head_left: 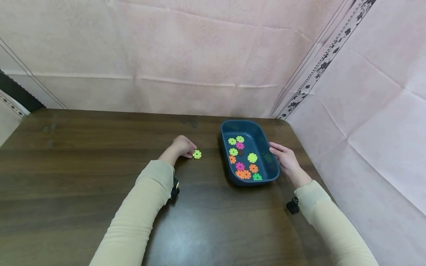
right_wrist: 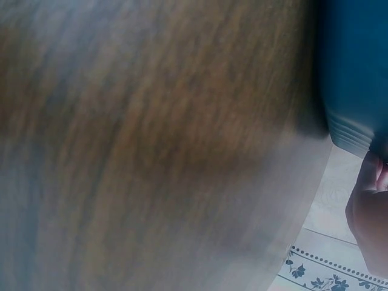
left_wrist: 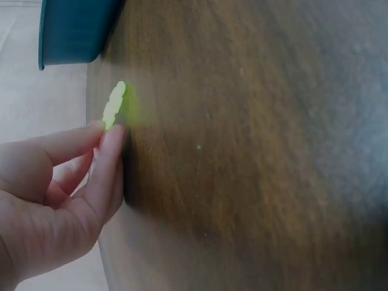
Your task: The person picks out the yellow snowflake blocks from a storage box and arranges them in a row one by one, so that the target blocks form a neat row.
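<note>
Between thumb and fingers, my left hand (head_left: 182,147) pinches a yellow-green flower-shaped disc (head_left: 197,154), just over the table and left of the dark blue tub. In the left wrist view the same disc (left_wrist: 114,104) is seen edge-on at the fingertips. On the other side, my right hand (head_left: 285,159) grips the right rim of the tub (head_left: 271,171). Only part of that hand (right_wrist: 370,212) shows in the right wrist view, at the tub's wall. Inside the tub lie several flower discs: yellow-green, an orange one (head_left: 253,168), a pink one (head_left: 240,166) and a green one (head_left: 257,177).
The brown wooden table (head_left: 83,177) has its far edge against a pale cloth wall (head_left: 199,48). Another pale cloth (head_left: 382,122) with a floral border hangs close along the right side. The tub stands near the table's far right corner.
</note>
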The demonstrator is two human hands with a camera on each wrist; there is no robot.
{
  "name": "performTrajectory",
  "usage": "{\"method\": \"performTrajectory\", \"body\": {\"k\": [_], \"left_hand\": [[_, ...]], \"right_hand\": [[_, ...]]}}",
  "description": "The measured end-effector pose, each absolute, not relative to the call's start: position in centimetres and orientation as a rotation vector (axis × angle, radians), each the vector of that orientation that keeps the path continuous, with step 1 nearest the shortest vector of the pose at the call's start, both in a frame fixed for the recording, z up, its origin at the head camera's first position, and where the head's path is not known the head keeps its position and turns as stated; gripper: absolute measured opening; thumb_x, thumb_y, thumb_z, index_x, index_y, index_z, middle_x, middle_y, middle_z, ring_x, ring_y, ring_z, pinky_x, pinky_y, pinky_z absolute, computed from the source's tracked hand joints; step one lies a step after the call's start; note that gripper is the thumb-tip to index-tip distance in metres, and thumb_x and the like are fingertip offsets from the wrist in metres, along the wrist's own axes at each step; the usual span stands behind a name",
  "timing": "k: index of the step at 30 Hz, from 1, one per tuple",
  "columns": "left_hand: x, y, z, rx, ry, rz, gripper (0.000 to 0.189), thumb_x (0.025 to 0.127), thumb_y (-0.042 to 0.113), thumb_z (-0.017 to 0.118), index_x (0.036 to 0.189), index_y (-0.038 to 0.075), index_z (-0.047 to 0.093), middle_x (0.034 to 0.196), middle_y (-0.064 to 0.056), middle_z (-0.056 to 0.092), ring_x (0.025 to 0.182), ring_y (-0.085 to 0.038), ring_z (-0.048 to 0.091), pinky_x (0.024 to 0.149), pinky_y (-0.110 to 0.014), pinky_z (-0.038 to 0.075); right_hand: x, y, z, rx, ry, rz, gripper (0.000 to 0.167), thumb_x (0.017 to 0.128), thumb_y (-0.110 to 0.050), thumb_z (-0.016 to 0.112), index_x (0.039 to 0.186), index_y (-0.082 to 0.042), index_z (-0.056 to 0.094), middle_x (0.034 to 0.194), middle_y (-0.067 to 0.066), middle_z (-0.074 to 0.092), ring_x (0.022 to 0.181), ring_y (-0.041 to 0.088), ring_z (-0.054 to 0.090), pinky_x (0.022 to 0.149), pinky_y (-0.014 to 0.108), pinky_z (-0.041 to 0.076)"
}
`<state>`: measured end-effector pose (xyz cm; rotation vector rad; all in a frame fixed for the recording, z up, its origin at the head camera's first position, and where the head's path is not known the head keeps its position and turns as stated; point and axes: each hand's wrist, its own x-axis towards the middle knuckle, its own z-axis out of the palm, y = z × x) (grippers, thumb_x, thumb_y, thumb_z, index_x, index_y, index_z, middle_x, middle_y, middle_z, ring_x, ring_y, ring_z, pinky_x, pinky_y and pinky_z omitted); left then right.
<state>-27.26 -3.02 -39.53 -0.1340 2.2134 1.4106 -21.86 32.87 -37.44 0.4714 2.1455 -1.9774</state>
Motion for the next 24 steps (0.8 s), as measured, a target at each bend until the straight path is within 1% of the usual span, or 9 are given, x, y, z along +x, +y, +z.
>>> {"method": "performTrajectory", "body": {"k": [4,6,8,10,12,15,17,20,24], "left_hand": [[-27.1,-2.9,-39.4,-0.123,2.273,1.348,0.026,0.082,-0.009,0.056,0.106,-0.007,0.065,0.092,-0.013,0.060,0.056,-0.008,0.053,0.058,-0.021,0.055],[-27.2,-2.8,-39.4,-0.119,2.291,1.337,0.025,0.082,-0.008,0.058,0.106,-0.007,0.065,0.082,-0.010,0.058,0.054,-0.009,0.053,0.058,-0.022,0.056],[-27.2,-2.9,-39.4,-0.103,2.311,1.335,0.024,0.083,-0.004,0.060,0.106,-0.007,0.065,0.078,-0.007,0.057,0.057,-0.010,0.053,0.060,-0.023,0.056],[-27.3,-2.9,-39.2,-0.075,2.313,1.357,0.024,0.084,0.000,0.061,0.108,-0.006,0.065,0.082,-0.007,0.059,0.064,-0.012,0.054,0.063,-0.023,0.057],[-27.4,-2.7,-38.8,-0.046,2.295,1.401,0.026,0.086,0.005,0.061,0.110,-0.005,0.064,0.093,-0.011,0.063,0.074,-0.015,0.057,0.068,-0.025,0.057],[-27.7,-2.0,-38.1,-0.017,2.248,1.480,0.029,0.088,0.010,0.062,0.114,-0.003,0.062,0.112,-0.017,0.063,0.092,-0.023,0.061,0.077,-0.028,0.057],[-27.9,-1.3,-37.7,-0.015,2.213,1.538,0.031,0.088,0.011,0.063,0.116,-0.002,0.061,0.119,-0.019,0.061,0.103,-0.028,0.062,0.081,-0.030,0.057],[-28.0,0.0,-37.0,-0.013,2.178,1.605,0.032,0.087,0.012,0.065,0.116,-0.001,0.061,0.120,-0.019,0.060,0.110,-0.032,0.060,0.083,-0.033,0.056],[-28.0,1.8,-36.0,0.005,2.155,1.667,0.033,0.086,0.014,0.067,0.115,0.001,0.062,0.117,-0.018,0.061,0.111,-0.033,0.060,0.084,-0.034,0.056]], "right_hand": [[-21.9,32.8,-37.5,0.494,2.161,-1.948,0.054,0.094,-0.019,0.056,0.143,-0.008,0.037,0.118,-0.004,0.054,0.086,0.001,0.063,0.079,0.016,0.053],[-21.9,32.8,-37.5,0.496,2.169,-1.939,0.053,0.094,-0.019,0.055,0.143,-0.008,0.038,0.118,-0.004,0.053,0.086,0.001,0.063,0.079,0.016,0.053],[-21.9,32.9,-37.5,0.491,2.164,-1.948,0.053,0.094,-0.019,0.056,0.142,-0.007,0.038,0.114,-0.006,0.055,0.085,0.001,0.063,0.078,0.016,0.053],[-22.0,32.9,-37.6,0.487,2.162,-1.958,0.054,0.093,-0.020,0.057,0.142,-0.007,0.038,0.109,-0.009,0.056,0.084,0.001,0.063,0.077,0.016,0.053],[-22.0,33.1,-37.7,0.480,2.164,-1.961,0.055,0.093,-0.020,0.058,0.142,-0.007,0.038,0.108,-0.010,0.057,0.085,0.001,0.063,0.077,0.015,0.053],[-22.0,33.2,-37.8,0.480,2.178,-1.946,0.055,0.094,-0.022,0.057,0.143,-0.008,0.037,0.118,-0.005,0.054,0.087,0.000,0.062,0.079,0.015,0.053],[-22.1,33.3,-37.9,0.479,2.188,-1.927,0.054,0.094,-0.022,0.055,0.144,-0.009,0.036,0.129,0.000,0.050,0.089,-0.001,0.061,0.080,0.014,0.052],[-22.2,33.3,-38.0,0.488,2.197,-1.910,0.053,0.095,-0.023,0.054,0.143,-0.010,0.037,0.141,0.006,0.041,0.091,-0.001,0.060,0.080,0.014,0.052],[-22.2,33.3,-38.2,0.474,2.195,-1.914,0.054,0.095,-0.024,0.054,0.144,-0.010,0.037,0.143,0.007,0.039,0.092,-0.001,0.060,0.082,0.014,0.052]]}}
